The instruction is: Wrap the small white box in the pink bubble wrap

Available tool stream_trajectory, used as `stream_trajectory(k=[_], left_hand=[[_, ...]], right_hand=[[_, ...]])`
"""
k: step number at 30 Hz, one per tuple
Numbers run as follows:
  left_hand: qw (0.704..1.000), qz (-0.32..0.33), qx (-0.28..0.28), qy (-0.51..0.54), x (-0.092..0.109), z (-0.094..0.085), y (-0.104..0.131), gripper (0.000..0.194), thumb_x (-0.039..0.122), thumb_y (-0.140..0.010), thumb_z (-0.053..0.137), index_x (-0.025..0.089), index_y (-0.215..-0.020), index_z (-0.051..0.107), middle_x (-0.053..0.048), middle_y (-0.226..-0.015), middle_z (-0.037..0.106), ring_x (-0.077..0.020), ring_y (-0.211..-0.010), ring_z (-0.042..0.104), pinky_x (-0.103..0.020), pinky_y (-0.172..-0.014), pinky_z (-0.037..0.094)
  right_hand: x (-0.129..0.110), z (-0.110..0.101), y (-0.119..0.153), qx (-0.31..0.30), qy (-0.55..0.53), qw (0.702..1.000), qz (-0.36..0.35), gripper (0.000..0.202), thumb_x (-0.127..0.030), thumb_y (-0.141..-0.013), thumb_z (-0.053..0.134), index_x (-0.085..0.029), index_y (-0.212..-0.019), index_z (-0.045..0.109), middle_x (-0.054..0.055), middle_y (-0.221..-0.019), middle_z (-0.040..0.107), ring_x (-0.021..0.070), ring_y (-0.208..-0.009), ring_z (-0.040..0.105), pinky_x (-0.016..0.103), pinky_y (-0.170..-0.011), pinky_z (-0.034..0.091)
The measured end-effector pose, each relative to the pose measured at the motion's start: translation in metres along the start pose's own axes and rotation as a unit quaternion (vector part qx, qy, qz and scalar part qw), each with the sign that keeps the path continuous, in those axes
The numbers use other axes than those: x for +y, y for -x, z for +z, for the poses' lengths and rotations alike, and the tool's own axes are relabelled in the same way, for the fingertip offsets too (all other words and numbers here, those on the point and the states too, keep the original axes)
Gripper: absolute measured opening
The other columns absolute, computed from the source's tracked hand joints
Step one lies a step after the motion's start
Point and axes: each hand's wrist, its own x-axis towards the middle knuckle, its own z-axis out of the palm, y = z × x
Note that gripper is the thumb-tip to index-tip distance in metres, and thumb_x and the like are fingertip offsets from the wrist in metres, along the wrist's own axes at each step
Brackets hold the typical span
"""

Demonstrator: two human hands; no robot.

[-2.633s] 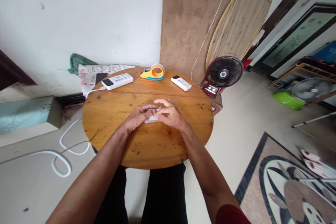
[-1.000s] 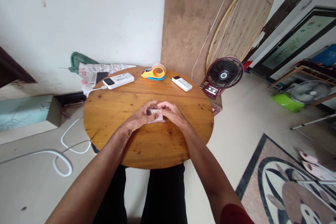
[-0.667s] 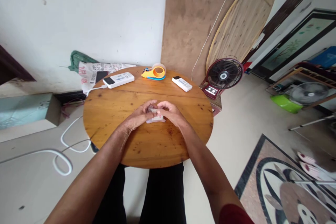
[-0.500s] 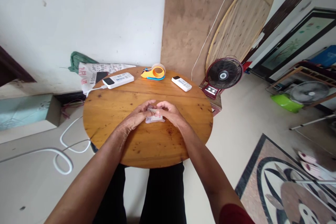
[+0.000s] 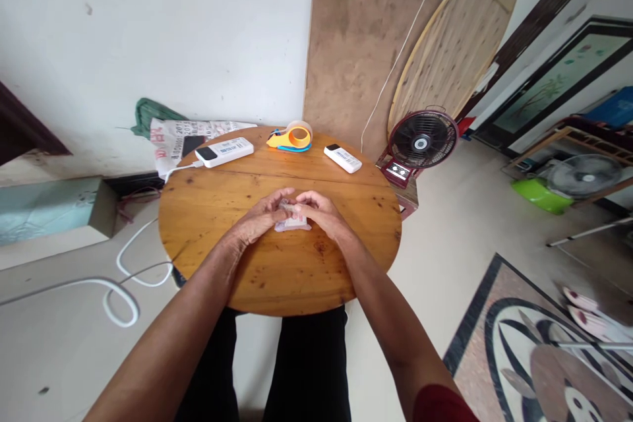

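A small pale packet in clear plastic wrap point(image 5: 293, 223) lies on the round wooden table point(image 5: 297, 277), between my two hands. My left hand point(image 5: 267, 213) curls round its left side, with the thumb on top of the wrap. From the right, my right hand point(image 5: 320, 210) closes on it in the same way, its thumb pressing the top. The thumbs nearly meet over the packet. What is inside the wrap is too blurred to name, and the fingers hide its far edge.
An orange and blue tape dispenser point(image 5: 291, 137) stands at the table's back. White devices with black ends sit on either side of it, a left one point(image 5: 226, 151) with a cable and a right one point(image 5: 343, 158). Beyond the right edge is a dark red fan point(image 5: 420, 142).
Both hands keep their hold on the packet, and the thumbs have shifted only slightly. The whole view has moved a few pixels.
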Motion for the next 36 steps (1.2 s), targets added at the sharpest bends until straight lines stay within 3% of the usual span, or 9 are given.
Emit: stream_trajectory(k=[5,11,16,27,36], left_hand=[[1.000,-0.001,0.005,-0.017,0.0007,0.0009,0.0003,0.074,0.031,-0.060,0.077,0.019,-0.127,0.048,-0.003,-0.103,0.065,-0.0184,-0.087,0.062,-0.031,-0.078,0.047],[1.000,0.001,0.003,-0.006,0.0017,0.0005,0.0000,0.070,0.026,-0.059,0.075,0.018,-0.123,0.050,-0.004,-0.102,0.065,-0.0184,-0.084,0.063,-0.030,-0.075,0.047],[1.000,-0.001,0.000,0.009,0.0014,0.0000,-0.0001,0.071,0.025,-0.057,0.075,0.017,-0.123,0.051,-0.004,-0.102,0.066,-0.0182,-0.084,0.063,-0.030,-0.076,0.046],[1.000,-0.004,0.003,0.009,0.0039,0.0024,0.0005,0.069,0.022,-0.058,0.074,0.016,-0.123,0.051,-0.005,-0.105,0.065,-0.0174,-0.082,0.063,-0.028,-0.072,0.046],[0.993,0.007,0.093,0.067,0.0032,0.0011,-0.0040,0.072,0.020,-0.053,0.070,0.014,-0.123,0.052,-0.008,-0.104,0.065,-0.0219,-0.087,0.063,-0.035,-0.080,0.046]], right_hand=[[0.0044,0.0040,-0.0021,0.005,0.001,1.000,0.002,0.031,-0.033,-0.065,0.073,-0.021,-0.090,0.060,-0.003,-0.081,0.065,0.0121,-0.068,0.058,0.023,-0.060,0.046],[0.0002,-0.0005,-0.0002,-0.015,-0.021,1.000,0.009,0.034,-0.027,-0.061,0.074,-0.021,-0.092,0.061,-0.003,-0.087,0.067,0.0129,-0.077,0.060,0.023,-0.068,0.048],[0.0004,-0.0027,-0.0008,-0.005,-0.037,0.999,0.009,0.029,-0.033,-0.066,0.070,-0.020,-0.091,0.061,-0.002,-0.086,0.067,0.0133,-0.078,0.061,0.025,-0.073,0.048],[-0.0001,-0.0003,-0.0008,0.013,-0.023,1.000,0.014,0.030,-0.033,-0.065,0.070,-0.021,-0.091,0.061,-0.003,-0.080,0.064,0.0121,-0.072,0.058,0.024,-0.067,0.045],[0.0019,-0.0035,-0.0034,0.095,-0.035,0.995,0.021,0.029,-0.043,-0.068,0.068,-0.020,-0.085,0.064,-0.001,-0.078,0.064,0.0131,-0.073,0.058,0.023,-0.061,0.044]])
